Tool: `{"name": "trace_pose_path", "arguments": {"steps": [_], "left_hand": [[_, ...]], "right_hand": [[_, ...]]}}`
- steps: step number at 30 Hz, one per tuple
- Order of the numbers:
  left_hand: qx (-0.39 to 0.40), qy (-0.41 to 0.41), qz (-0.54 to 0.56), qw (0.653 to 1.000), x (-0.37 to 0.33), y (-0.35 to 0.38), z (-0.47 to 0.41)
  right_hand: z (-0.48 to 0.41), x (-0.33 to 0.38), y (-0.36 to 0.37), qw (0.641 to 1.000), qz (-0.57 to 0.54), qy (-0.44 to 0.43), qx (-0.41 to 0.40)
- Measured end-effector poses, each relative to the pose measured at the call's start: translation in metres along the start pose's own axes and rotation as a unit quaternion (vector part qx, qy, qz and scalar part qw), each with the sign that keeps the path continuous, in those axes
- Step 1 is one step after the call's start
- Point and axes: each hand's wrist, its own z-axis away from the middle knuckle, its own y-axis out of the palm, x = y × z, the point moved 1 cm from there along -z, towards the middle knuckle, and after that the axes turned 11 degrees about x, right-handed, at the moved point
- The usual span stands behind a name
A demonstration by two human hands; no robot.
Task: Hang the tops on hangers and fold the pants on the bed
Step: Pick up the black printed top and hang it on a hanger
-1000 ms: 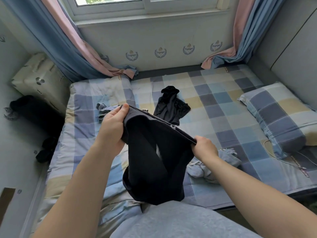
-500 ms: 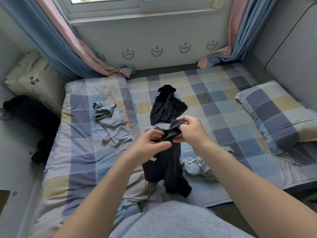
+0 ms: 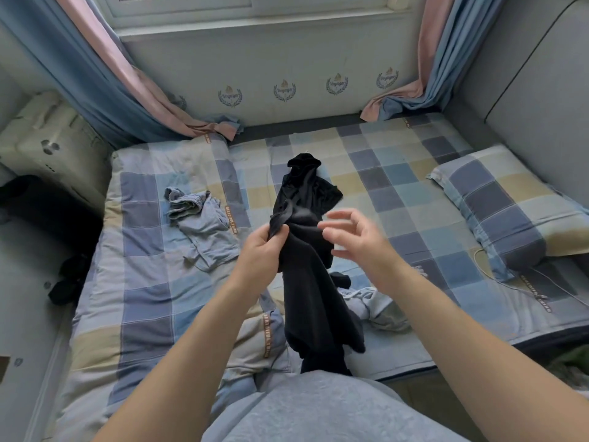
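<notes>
The left hand (image 3: pixel 266 250) pinches the bunched top of the limp black cloth pants (image 3: pixel 314 301), whose long axis runs twelve to six over the checked quilted bed (image 3: pixel 398 186). The right hand (image 3: pixel 353 239), blurred, seemingly spread and empty, hovers at their three o'clock.

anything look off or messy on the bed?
Nothing damaged or spilled. Just unsorted: a black garment crumpled mid-bed, a light blue garment bunched left of it, a pale garment wadded at the near edge. The left hand grips dark pants hanging bunched; no hanger visible.
</notes>
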Motion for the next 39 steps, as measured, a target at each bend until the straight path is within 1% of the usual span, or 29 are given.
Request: {"name": "trace_pose_path", "arguments": {"steps": [3,4,7,9,11,12,14,16,18,20,22,25,27,28,30,32,34,36,39], "left_hand": [[0.008,-0.001,0.028,1.000,-0.009,0.007,0.005],[0.011,0.001,0.033,0.999,-0.010,0.009,0.006],[0.020,0.009,0.061,0.998,-0.016,0.009,0.008],[0.015,0.013,0.087,0.996,-0.022,0.003,0.011],[0.006,0.023,0.109,0.994,-0.029,-0.007,0.013],[0.000,0.028,0.116,0.993,-0.031,-0.012,0.013],[-0.026,0.032,0.124,0.991,-0.034,-0.022,0.013],[-0.083,0.032,0.119,0.989,-0.036,-0.033,0.014],[-0.146,0.035,0.100,0.984,-0.036,-0.045,0.012],[-0.169,0.024,0.049,0.984,-0.035,-0.058,0.009],[-0.144,-0.005,-0.013,0.989,-0.033,-0.062,0.006],[-0.079,-0.020,-0.060,0.995,-0.026,-0.051,0.009],[-0.010,-0.038,-0.107,0.993,-0.015,-0.037,0.011],[0.041,-0.061,-0.148,0.986,-0.008,-0.028,0.012],[0.154,-0.125,-0.206,0.958,0.006,-0.011,0.014],[0.223,-0.160,-0.225,0.935,0.021,0.006,0.015],[0.235,-0.163,-0.217,0.934,0.035,0.021,0.013],[0.215,-0.154,-0.207,0.942,0.046,0.030,0.011],[0.186,-0.133,-0.194,0.954,0.059,0.034,0.004]], "right_hand": [[0.007,-0.031,0.018,0.991,0.057,0.067,0.105],[0.007,-0.041,0.025,0.986,0.083,0.083,0.120],[0.000,-0.072,0.037,0.965,0.212,0.122,0.093],[-0.003,-0.089,0.037,0.940,0.297,0.149,0.077],[-0.004,-0.102,0.031,0.922,0.336,0.181,0.066],[-0.004,-0.108,0.026,0.919,0.340,0.192,0.052],[-0.005,-0.109,0.017,0.926,0.327,0.189,0.033],[-0.007,-0.101,0.011,0.945,0.290,0.149,0.031],[-0.009,-0.087,0.008,0.968,0.227,0.106,0.013],[-0.011,-0.071,0.005,0.984,0.161,0.075,-0.003],[-0.013,-0.052,0.006,0.993,0.103,0.050,-0.008],[-0.015,-0.025,0.011,0.999,0.044,0.014,-0.016],[-0.015,-0.009,0.015,1.000,-0.003,0.004,-0.025],[-0.015,-0.001,0.017,0.999,-0.029,-0.003,-0.028],[-0.016,0.014,0.017,0.997,-0.072,-0.022,-0.031],[-0.016,0.027,0.014,0.994,-0.105,-0.036,-0.025],[-0.016,0.038,0.008,0.987,-0.148,-0.056,-0.015],[-0.018,0.048,0.001,0.978,-0.194,-0.079,-0.008],[-0.019,0.061,-0.006,0.966,-0.236,-0.105,-0.020]]}}
